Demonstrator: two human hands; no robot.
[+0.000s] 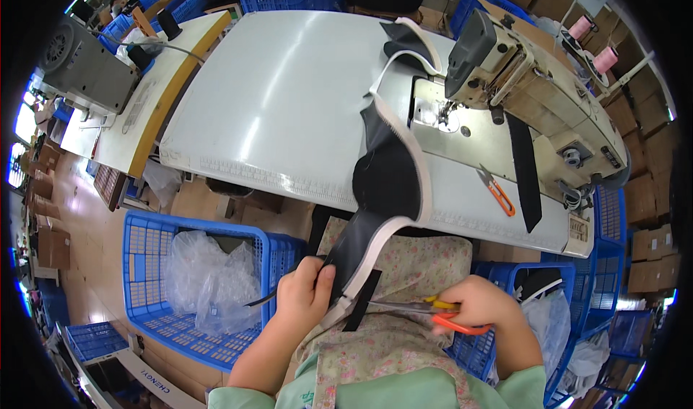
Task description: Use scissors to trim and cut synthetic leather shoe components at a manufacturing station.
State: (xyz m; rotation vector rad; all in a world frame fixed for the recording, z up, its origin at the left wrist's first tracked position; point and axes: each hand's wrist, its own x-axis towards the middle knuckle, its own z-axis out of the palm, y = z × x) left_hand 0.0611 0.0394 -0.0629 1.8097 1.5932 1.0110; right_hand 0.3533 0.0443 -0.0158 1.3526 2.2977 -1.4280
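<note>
Pinched in my left hand (303, 292) is the near end of a chain of black padded fabric pieces (386, 181) edged with pale pinkish-white tape. The chain runs up over the table edge to beside the sewing machine's needle plate. My right hand (491, 304) is closed around scissors (462, 327) with orange and yellow handles. Their blades point left, toward the tape end by my left hand; whether they touch it I cannot tell. A short black strip (363, 301) lies below that end, over my flowered apron (426, 264).
The sewing machine (556, 102) stands on a white table (289, 98). Orange-handled thread snips (498, 194) and a long black strip (523, 171) lie at its right. A blue basket (191, 221) with clear plastic stands left; another blue basket (556, 270) is at right.
</note>
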